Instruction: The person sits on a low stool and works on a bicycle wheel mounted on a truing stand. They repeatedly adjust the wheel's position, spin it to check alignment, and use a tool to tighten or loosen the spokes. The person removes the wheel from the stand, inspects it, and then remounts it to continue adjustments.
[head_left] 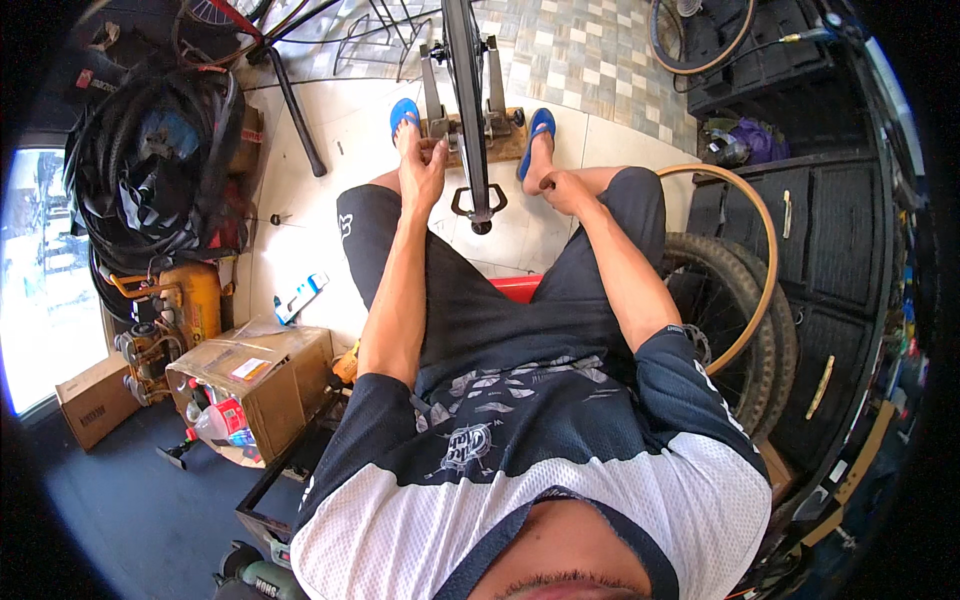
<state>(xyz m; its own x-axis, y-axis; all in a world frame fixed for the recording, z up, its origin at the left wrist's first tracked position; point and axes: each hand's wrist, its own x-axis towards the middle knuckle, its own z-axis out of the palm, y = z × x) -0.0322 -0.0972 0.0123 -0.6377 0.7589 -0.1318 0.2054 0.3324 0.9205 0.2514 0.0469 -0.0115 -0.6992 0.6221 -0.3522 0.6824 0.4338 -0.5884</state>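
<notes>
A bicycle wheel (pixel 462 70) stands edge-on in a metal truing stand (pixel 496 95) on a wooden base (pixel 512 150), between my feet in blue flip-flops. A black looped caliper arm (pixel 461 200) with a knob is at its near end. My left hand (pixel 425 165) is at the stand's left side, fingers bent at a metal part; what they grip is too small to make out. My right hand (pixel 562 192) is beside my right knee, right of the wheel, with curled fingers; whatever they hold, if anything, is hidden.
A bicycle frame (pixel 250 40) is at upper left. Coiled tires (pixel 110 160), a yellow machine (pixel 190 295) and a cardboard box (pixel 280 390) line my left. Tires (pixel 760 380), a tan-rimmed hoop (pixel 770 260) and black drawers (pixel 820 230) are close on my right.
</notes>
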